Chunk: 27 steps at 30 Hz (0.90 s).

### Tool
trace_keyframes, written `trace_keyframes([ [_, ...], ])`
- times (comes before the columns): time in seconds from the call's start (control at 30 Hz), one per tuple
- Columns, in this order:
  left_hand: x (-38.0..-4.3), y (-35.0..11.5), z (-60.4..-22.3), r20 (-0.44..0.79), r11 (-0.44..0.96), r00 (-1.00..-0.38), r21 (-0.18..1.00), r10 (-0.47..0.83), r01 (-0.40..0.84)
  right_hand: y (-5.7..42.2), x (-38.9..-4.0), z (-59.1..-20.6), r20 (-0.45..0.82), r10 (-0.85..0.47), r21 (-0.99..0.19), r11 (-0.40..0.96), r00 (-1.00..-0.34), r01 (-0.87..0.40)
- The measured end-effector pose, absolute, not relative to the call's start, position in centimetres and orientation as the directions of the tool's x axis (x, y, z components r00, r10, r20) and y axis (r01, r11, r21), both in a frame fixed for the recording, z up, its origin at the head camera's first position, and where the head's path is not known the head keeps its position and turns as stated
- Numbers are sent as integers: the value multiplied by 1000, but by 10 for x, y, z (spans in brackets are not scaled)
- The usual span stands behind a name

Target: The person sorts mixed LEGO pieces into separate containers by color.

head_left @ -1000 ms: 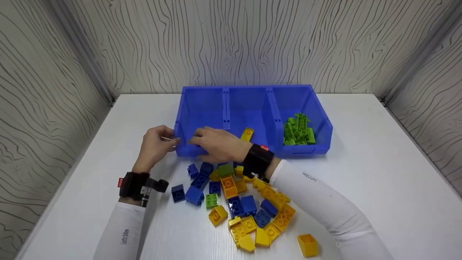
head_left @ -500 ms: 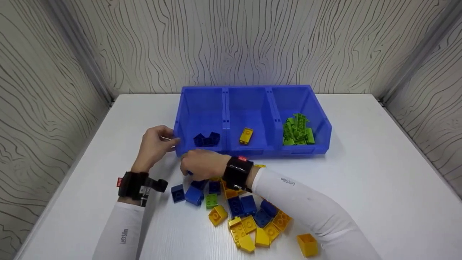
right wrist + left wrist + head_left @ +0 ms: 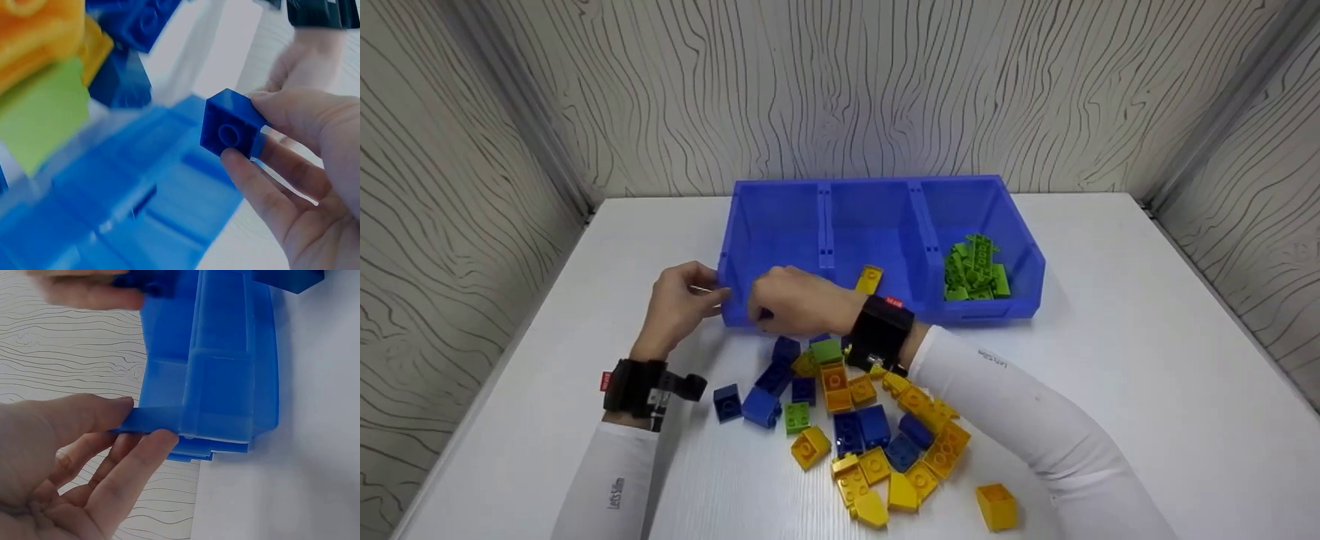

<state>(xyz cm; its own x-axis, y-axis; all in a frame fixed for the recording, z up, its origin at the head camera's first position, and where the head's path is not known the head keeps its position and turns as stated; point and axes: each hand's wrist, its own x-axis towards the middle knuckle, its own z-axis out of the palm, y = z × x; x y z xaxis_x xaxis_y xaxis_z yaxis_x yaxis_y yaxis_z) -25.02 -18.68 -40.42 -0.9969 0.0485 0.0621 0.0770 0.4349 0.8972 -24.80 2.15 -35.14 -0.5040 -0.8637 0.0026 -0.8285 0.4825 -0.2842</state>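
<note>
My left hand (image 3: 679, 307) pinches the left wall of the blue three-compartment bin (image 3: 1001, 309) between thumb and fingers; the left wrist view shows this grip closely. Above the front lip of the left compartment, my right hand (image 3: 802, 300) holds a blue toy brick (image 3: 230, 124), its hollow underside visible in the right wrist view. The right hand hides the floor of that compartment in the head view. A yellow brick (image 3: 869, 280) lies in the middle compartment, and several green bricks (image 3: 976, 270) are heaped in the right one.
In front of the bin spreads a loose pile of blue bricks (image 3: 762, 407), yellow bricks (image 3: 851, 484) and a few green bricks (image 3: 797, 418). One yellow brick (image 3: 997, 508) lies apart at the front right. Wood-patterned panels (image 3: 825, 90) enclose the white table (image 3: 1102, 315).
My right hand dipped to the pile's upper left, then rose to the left compartment's front with a blue brick. My left hand stays on the bin wall.
</note>
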Motion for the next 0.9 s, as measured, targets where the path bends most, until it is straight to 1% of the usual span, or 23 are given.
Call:
trace_keyframes([
  [0.2,-251,-187,-405,62,434,-997,898,43,75,25,-267,-354,61,-818,-264,539,-572,-800],
  [0.33,-251,-187,-404,72,432,-996,898,52,87,23,-279,-364,57,-773,-241,604,-632,-760],
  [0.43,-251,-185,-404,69,426,-996,900,59,88,25,-284,-369,42,-756,-223,631,-653,-744],
  [0.53,-251,-184,-403,69,427,-996,900,64,89,34,-282,-369,33,-762,-218,626,-647,-749],
  [0.63,-252,-184,-403,64,442,-996,893,64,86,48,-273,-361,43,-779,-219,604,-626,-766],
  [0.9,-251,-186,-404,49,458,-998,886,47,65,105,-227,-334,113,-819,-195,536,-562,-821],
])
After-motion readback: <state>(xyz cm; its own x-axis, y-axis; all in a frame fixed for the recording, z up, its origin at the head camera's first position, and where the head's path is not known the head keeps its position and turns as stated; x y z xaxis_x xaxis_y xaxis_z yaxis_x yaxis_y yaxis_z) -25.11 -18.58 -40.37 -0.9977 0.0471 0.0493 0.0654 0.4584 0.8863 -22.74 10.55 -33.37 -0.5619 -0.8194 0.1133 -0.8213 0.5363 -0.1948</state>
